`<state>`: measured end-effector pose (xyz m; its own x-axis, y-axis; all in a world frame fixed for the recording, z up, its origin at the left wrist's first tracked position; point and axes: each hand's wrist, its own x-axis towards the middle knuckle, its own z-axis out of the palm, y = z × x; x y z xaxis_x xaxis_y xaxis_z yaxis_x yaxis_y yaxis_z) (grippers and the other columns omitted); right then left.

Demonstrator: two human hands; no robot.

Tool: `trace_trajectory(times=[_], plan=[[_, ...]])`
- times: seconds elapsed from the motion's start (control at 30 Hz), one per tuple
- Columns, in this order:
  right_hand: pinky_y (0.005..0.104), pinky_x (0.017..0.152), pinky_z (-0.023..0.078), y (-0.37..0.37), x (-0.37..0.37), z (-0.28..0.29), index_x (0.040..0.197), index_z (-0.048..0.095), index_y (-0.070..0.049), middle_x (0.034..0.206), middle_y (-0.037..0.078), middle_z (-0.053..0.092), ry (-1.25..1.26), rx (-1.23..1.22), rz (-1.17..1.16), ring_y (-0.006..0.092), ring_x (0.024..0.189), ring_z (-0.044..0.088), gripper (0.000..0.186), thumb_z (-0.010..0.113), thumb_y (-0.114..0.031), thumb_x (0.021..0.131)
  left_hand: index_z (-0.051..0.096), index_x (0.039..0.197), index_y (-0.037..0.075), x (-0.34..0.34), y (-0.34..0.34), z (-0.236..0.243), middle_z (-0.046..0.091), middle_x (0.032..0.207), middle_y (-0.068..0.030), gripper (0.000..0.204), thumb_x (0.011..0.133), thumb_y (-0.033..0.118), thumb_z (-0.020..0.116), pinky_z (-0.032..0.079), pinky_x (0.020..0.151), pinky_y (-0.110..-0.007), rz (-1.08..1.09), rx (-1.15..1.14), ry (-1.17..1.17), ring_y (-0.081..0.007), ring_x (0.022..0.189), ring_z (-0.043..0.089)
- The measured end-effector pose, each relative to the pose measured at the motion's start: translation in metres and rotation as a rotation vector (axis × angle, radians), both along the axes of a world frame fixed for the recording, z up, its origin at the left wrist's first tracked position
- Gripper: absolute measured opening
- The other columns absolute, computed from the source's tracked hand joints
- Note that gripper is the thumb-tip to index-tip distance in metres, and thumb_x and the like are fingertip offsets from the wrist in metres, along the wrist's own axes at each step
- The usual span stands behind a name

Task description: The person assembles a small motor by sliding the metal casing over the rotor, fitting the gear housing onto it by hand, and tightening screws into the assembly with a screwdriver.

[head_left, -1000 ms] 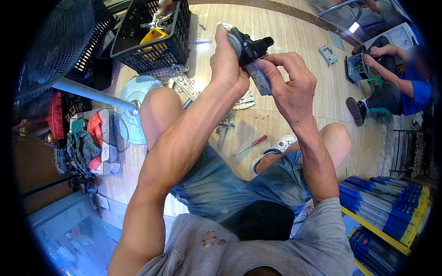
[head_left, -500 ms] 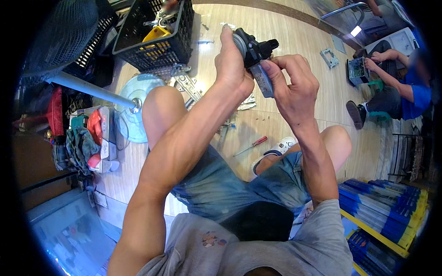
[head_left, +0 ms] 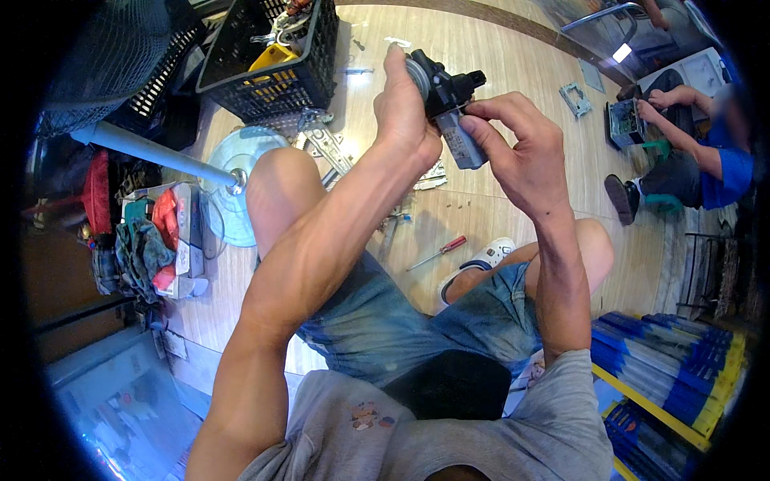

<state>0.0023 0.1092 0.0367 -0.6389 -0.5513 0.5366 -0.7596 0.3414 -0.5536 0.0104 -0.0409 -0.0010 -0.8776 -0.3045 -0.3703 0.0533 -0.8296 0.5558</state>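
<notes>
In front of me my left hand [head_left: 399,112] holds a black device [head_left: 443,86] with a round grey ring on its left side. The thumb points up beside that ring; the other fingers are mostly hidden behind the device. A grey rectangular block [head_left: 463,146] hangs from its lower side, tilted. My right hand [head_left: 525,152] is closed at the upper right of this block, thumb and forefinger pinching near where it meets the black body. Whether a small part lies between those fingertips I cannot make out. On the floor below lies a screwdriver [head_left: 438,252] with a red handle.
A black crate [head_left: 273,92] of parts stands at the far left, near a pole on a round base [head_left: 241,212]. Metal pieces [head_left: 325,148] lie before it. At right a person in blue [head_left: 722,164] works on a metal box. Blue and yellow packages [head_left: 670,361] fill a rack.
My right hand has shifted slightly right, and its fingers sit a little more open around the block's edge. More of the grey block's face shows. The left hand has barely moved.
</notes>
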Motion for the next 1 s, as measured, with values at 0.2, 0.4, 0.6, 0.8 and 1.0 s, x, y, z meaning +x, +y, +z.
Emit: trace_trajectory(times=[0.2,0.4,0.6,0.8,1.0], plan=[[0.0377,0.069,0.050,-0.002,0.002,-0.003,0.089,0.072,-0.003,0.084,0.010,0.068,0.010,-0.044,-0.029,0.0278,0.078,0.066,0.010,0.074,-0.009,0.081,0.058,0.105,0.006,-0.002,0.002,-0.001,0.068,0.098,-0.0133,0.054,0.103,0.056,0.035,0.054,0.089,-0.043,0.016,0.003,-0.008,-0.0247,0.093,0.067],[0.0377,0.073,0.048,-0.007,0.005,-0.008,0.089,0.070,-0.004,0.083,0.010,0.067,0.144,-0.086,-0.067,0.0281,0.079,0.064,0.009,0.074,-0.008,0.081,0.059,0.103,0.004,-0.003,0.002,0.001,0.067,0.095,-0.0128,0.057,0.102,0.056,0.035,0.054,0.085,-0.043,0.028,-0.004,0.017,-0.0242,0.088,0.066],[0.0388,0.077,0.046,-0.014,0.008,-0.010,0.089,0.069,-0.005,0.086,0.008,0.064,0.222,-0.104,-0.097,0.0285,0.084,0.060,0.011,0.075,-0.009,0.080,0.059,0.102,0.004,-0.002,0.000,0.005,0.067,0.094,-0.0140,0.057,0.102,0.055,0.036,0.054,0.086,-0.043,0.020,0.041,0.007,-0.0254,0.088,0.065],[0.0389,0.078,0.045,-0.022,0.016,-0.009,0.089,0.069,-0.005,0.089,0.009,0.062,0.257,-0.078,-0.130,0.0288,0.087,0.058,0.012,0.075,-0.008,0.079,0.050,0.100,0.003,-0.003,-0.004,0.004,0.061,0.089,-0.0157,0.052,0.096,0.054,0.041,0.058,0.069,-0.049,0.046,0.091,0.063,-0.0351,0.074,0.067],[0.0378,0.075,0.048,-0.029,0.025,-0.016,0.092,0.069,-0.004,0.091,0.010,0.061,0.180,-0.145,-0.168,0.0284,0.085,0.060,0.013,0.074,-0.007,0.081,0.048,0.097,0.004,0.002,-0.005,0.012,0.061,0.087,-0.0179,0.050,0.094,0.053,0.036,0.055,0.068,-0.049,0.038,0.147,0.081,-0.0353,0.074,0.065]])
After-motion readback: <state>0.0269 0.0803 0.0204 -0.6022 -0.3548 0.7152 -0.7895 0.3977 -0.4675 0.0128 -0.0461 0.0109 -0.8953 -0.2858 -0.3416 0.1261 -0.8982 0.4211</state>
